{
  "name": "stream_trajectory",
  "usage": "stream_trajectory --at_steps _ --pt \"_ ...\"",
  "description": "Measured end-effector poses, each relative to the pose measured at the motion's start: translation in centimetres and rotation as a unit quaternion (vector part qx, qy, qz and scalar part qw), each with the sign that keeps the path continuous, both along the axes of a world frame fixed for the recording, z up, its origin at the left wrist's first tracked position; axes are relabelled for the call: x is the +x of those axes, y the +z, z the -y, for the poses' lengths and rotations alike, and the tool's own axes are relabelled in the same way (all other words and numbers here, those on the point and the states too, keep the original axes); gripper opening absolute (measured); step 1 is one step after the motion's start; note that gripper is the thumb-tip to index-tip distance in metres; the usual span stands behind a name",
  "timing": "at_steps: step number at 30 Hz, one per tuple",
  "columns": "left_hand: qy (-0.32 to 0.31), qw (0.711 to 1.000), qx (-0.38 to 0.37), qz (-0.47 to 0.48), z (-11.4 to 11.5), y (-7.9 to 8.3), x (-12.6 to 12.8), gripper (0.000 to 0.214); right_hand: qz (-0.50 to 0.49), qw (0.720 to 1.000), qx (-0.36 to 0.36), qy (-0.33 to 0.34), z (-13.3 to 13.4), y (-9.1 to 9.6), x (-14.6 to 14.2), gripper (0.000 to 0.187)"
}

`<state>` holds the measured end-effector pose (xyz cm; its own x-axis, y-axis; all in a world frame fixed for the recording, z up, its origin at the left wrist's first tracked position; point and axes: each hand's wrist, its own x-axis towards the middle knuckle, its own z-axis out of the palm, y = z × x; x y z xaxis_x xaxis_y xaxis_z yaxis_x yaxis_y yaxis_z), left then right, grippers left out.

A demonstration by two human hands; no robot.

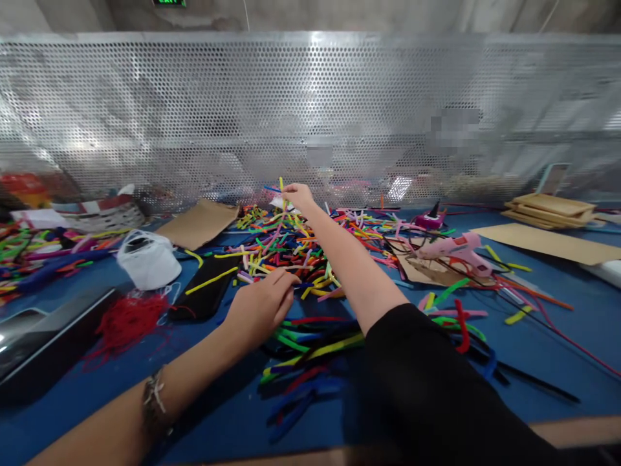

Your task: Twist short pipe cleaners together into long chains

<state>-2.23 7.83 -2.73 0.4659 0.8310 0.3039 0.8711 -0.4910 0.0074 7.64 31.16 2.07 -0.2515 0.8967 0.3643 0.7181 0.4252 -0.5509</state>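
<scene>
My right hand point(298, 196) reaches over the far side of a heap of short, coloured pipe cleaner pieces point(310, 243). Its fingers are pinched, with a yellow pipe cleaner piece point(281, 184) standing up at the tips and a blue pipe cleaner piece point(272, 189) pointing left. Closer in, my left hand point(262, 304) is at the heap's near edge, palm down with curled fingers. A dark blue pipe cleaner piece point(305, 285) sticks out at its fingertips; the grip itself is partly hidden. Longer pipe cleaners point(315, 353) lie below, between my forearms.
A pink glue gun point(456, 251) rests on cardboard at right, its cord trailing. Wooden frames point(550, 210) are stacked behind. At left are a black phone-like slab point(206, 291), a white cup-shaped item point(148, 259) and tangled red yarn point(130, 320). A perforated metal screen point(310, 97) closes the back.
</scene>
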Motion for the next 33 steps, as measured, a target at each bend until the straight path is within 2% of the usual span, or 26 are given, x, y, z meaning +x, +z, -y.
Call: stream_trajectory --at_steps 8,12,15,19,22,25,29,33 --pt "-0.001 0.999 -0.006 0.036 0.0 -0.1 -0.1 0.025 0.028 0.999 0.019 0.001 1.4 0.1 2.0 0.029" --pt "-0.004 0.999 -0.004 0.036 0.1 -0.1 -0.2 0.025 0.061 0.995 0.08 -0.017 2.6 1.2 3.4 0.029" --pt "-0.01 1.0 0.01 0.028 0.2 -0.1 -0.2 0.027 0.082 0.987 0.135 -0.02 4.5 2.6 4.6 0.026" --pt "0.006 0.999 0.032 0.016 0.2 0.2 -0.3 0.029 0.084 0.977 0.194 0.011 8.5 3.8 6.5 0.015" --pt "0.019 0.999 0.034 0.007 0.3 0.3 -0.3 0.029 0.084 0.974 0.209 0.038 11.2 3.6 8.3 0.014" --pt "0.007 1.0 0.028 -0.006 0.5 0.3 0.0 0.028 0.094 0.976 0.195 0.028 11.9 2.8 9.6 0.011" --pt "-0.012 0.999 0.034 -0.019 0.7 0.2 0.1 0.026 0.129 0.98 0.154 0.02 10.0 2.3 8.4 0.017" --pt "-0.024 0.998 0.051 -0.031 0.6 0.1 -0.1 0.024 0.181 0.97 0.153 0.051 7.8 2.4 3.6 0.026"
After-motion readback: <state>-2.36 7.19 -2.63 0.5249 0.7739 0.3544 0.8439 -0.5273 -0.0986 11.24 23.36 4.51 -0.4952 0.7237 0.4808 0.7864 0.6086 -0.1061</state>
